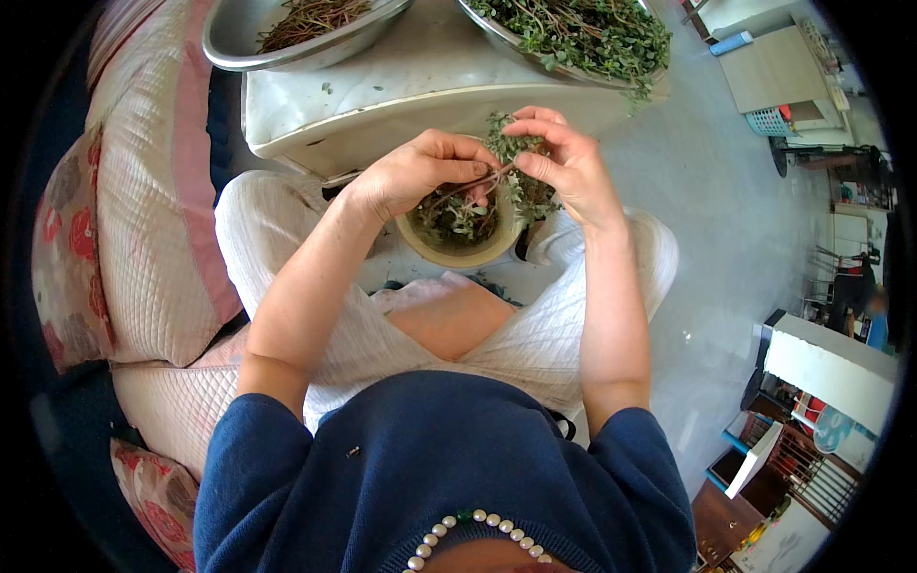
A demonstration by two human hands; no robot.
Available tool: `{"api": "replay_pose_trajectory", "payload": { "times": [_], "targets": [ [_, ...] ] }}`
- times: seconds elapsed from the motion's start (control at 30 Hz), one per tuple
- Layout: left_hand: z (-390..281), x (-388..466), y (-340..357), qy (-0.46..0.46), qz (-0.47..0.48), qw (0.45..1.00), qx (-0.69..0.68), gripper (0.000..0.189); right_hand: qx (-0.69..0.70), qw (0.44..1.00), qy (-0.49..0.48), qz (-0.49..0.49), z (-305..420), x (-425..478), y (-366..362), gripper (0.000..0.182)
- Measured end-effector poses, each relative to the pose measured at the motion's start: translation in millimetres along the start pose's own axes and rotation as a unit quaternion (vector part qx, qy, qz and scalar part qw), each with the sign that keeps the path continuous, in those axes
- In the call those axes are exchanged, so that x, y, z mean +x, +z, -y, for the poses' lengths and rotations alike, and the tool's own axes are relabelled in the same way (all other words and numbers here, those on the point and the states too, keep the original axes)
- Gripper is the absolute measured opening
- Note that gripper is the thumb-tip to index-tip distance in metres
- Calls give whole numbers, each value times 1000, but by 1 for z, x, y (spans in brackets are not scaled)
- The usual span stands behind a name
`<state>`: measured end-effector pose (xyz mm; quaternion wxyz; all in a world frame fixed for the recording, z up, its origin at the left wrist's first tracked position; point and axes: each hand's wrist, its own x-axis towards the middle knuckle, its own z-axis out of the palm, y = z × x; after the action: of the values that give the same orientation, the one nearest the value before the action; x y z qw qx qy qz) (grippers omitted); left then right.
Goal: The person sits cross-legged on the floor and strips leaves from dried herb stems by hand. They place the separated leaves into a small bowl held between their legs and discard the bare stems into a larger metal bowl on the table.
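Between my two hands is a sprig of a small-leaved green plant (507, 149) with reddish stems. My left hand (430, 168) pinches its stems between thumb and fingers. On the right, the thumb and forefinger of my right hand (566, 161) grip the same sprig near where the stems branch. Leafy parts hang down beneath my right hand. Below both hands, between my knees, stands a yellowish round bin (458, 256) with green plant scraps (458, 222) inside. My fingers hide part of its far rim.
A marble-topped table (308, 100) stands ahead. On it are a metal basin (229, 54) with bare reddish stems (308, 25) and another basin (501, 39) heaped with leafy plants (580, 32). A quilted sofa (143, 215) is at left; white cabinets (831, 358) are farther right.
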<state>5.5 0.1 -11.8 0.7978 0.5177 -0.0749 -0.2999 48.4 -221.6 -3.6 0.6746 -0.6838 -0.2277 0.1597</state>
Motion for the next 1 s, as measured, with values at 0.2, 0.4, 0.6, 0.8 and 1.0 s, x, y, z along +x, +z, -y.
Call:
{"api": "replay_pose_trajectory", "payload": {
  "times": [0.2,0.4,0.6,0.8,1.0],
  "targets": [
    [1,-2,-1,-2,16,999,28,17,-99,991,-30,81,8,1,2,11],
    [-3,0,-2,63,31,972,224,14,-35,993,-14,112,10,0,-1,8],
    [-15,-7,-2,48,59,951,298,17,-22,990,-12,135,17,-4,-3,7],
    [-11,-9,11,122,32,922,366,14,-16,990,-17,140,15,-5,-4,5],
    [-17,-21,-2,102,-4,905,413,16,1,996,24,88,20,-10,-24,19]
  ]
}}
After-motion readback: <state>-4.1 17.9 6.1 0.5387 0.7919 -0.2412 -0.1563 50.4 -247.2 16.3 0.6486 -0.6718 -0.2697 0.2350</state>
